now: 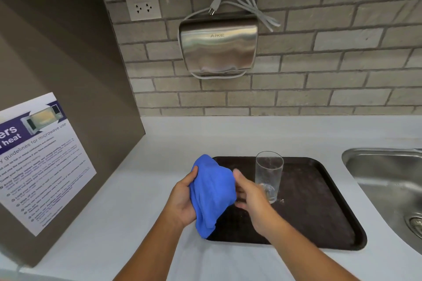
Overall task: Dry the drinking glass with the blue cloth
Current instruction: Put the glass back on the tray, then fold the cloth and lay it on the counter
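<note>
A clear drinking glass (269,175) stands upright on a dark brown tray (319,207), with water drops on it and a few on the tray by its base. A bunched blue cloth (212,194) is held above the tray's left edge. My left hand (182,201) grips the cloth from the left side. My right hand (250,198) holds the cloth's right side, its fingers tucked against the fabric, just left of the glass and in front of its lower part. Neither hand holds the glass.
The tray lies on a pale grey counter (137,178). A steel sink (388,185) is at the right. A brown panel with a microwave notice (38,162) is at the left. A steel hand dryer (219,45) and a socket (143,9) hang on the brick wall.
</note>
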Motion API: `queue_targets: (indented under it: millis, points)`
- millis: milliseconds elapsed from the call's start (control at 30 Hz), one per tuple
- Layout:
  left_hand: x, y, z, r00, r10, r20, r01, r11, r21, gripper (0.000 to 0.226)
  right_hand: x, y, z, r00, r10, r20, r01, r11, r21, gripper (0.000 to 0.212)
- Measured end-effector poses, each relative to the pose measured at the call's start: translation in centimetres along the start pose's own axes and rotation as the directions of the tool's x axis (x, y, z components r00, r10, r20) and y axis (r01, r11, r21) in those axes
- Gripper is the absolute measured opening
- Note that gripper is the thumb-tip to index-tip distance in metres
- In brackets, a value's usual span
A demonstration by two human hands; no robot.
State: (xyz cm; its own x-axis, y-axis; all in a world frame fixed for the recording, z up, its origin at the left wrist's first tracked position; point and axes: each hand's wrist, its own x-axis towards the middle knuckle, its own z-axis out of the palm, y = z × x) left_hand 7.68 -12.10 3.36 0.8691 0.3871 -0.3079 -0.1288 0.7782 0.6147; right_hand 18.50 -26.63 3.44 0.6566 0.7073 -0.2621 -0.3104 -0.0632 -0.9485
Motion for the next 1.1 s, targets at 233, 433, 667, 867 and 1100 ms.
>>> queue_targets:
  millis: [233,433,667,867,1100]
  points:
    - [-1.3,2.5,-0.7,0.999,-0.012,0.042,0.004,0.984,0.177,0.053,2.9,-2.3,3.5,0.900,0.210,0.383,-0.282,0.949,0.143,0.062]
    - [-1.7,3.7,-1.2,0.999,0.043,0.032,-0.051,0.939,0.340,0.046,4.1,-1.0,4.5,0.945,0.192,0.265,-0.267,0.920,0.287,0.038]
    - [-1.6,4.2,-2.5,0.992,0.120,-0.040,-0.095,0.914,0.393,0.054,4.8,-1.4,5.4,0.989,0.104,0.103,-0.120,0.981,0.154,0.020]
    - [-1.7,4.8,-3.7,0.978,0.164,-0.132,-0.082,0.875,0.477,0.050,5.0,-1.3,5.8,0.997,0.064,0.054,-0.065,0.998,0.020,0.018]
    - [-3.0,7.1,-5.9,0.980,0.151,-0.127,-0.052,0.820,0.571,0.051,4.7,-0.5,6.4,0.991,0.069,0.119,-0.068,0.998,-0.014,0.011]
